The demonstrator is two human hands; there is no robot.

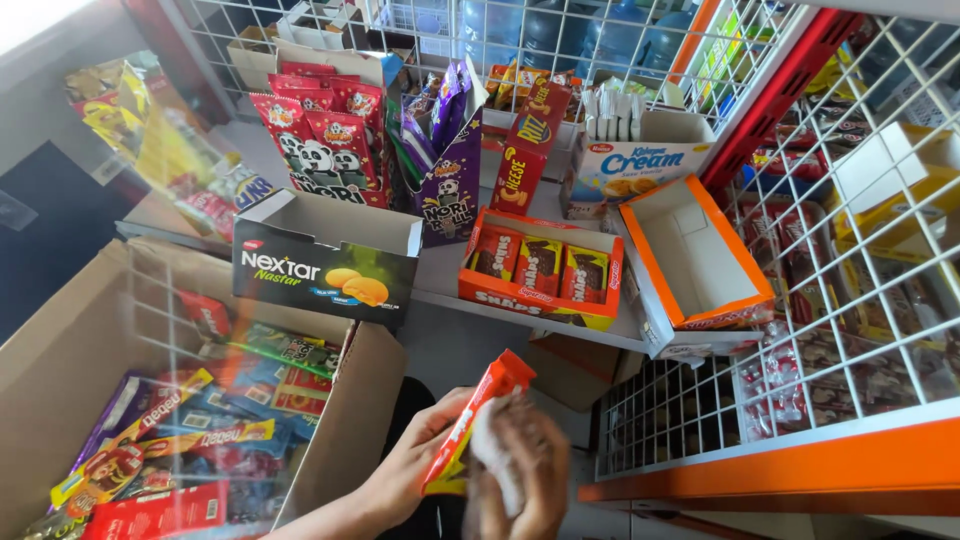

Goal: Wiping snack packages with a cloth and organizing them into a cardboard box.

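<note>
Both hands meet low in the middle of the view, just in front of the grey shelf [450, 275]. The left hand [415, 465] has its fingers clenched around a flat orange-red snack pack [475, 420], held upright and tilted with its top end leaning to the right. The right hand [520, 470] is beside it and touching the same pack; it is blurred, and a pale crumpled wrapper or cloth [495, 450] sits against its fingers, so I cannot tell whether those fingers are clenched or released. To the left stands a large cardboard box [60, 360] filled with mixed snack packets in blue, purple, yellow and red. On the shelf, at the near left edge, sits a dark green display carton [320, 275] with an open top. To its right is an orange display tray [540, 265] holding three brown packets side by side, and further right an orange-and-white carton [695, 255] lies open, tilted on its side against the white wire rack [850, 330]. Farther back on the shelf stand red seaweed-snack bags [320, 140], purple bags [450, 150], a tall red cracker box [525, 145] and a white biscuit carton [635, 160]. An orange shelf beam [790, 465] crosses the near right.
</note>
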